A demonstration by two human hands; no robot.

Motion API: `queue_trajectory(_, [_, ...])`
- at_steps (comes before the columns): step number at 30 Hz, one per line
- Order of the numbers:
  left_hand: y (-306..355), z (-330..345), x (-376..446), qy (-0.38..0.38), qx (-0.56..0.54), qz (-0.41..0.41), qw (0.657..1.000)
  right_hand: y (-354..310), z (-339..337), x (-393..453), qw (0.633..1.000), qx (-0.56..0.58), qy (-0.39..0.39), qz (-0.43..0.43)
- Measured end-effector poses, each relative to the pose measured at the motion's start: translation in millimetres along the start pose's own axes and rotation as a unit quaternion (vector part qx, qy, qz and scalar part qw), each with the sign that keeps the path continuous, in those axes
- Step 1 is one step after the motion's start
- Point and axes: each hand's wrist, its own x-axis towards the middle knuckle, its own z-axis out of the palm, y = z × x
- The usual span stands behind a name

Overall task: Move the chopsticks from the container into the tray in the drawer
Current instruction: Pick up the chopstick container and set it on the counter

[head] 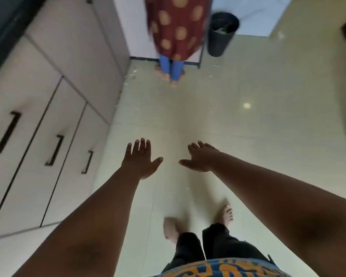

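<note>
Both hands empty, fingers straight | left hand (140, 162); right hand (200, 159) | over floor (248, 136); cabinet doors (38, 116) left

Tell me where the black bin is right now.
In the head view the black bin stands on the floor at the top, right of centre, against the far wall, just right of a standing person in a red dotted garment.
</note>
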Motion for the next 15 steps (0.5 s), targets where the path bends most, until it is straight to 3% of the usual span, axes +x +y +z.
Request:
queue_trajectory(5, [88.5,-35.8,32.1,0.018,0.072,0.100,0.992,89.9,16.1,-41.6,0.989,0.096,0.035,0.109])
queue_trajectory(15, [315.3,-82.1,54.8,0.006,0.180,0.256,0.950,257.8,71.9,-155.3,0.926,0.246,0.073,0.277])
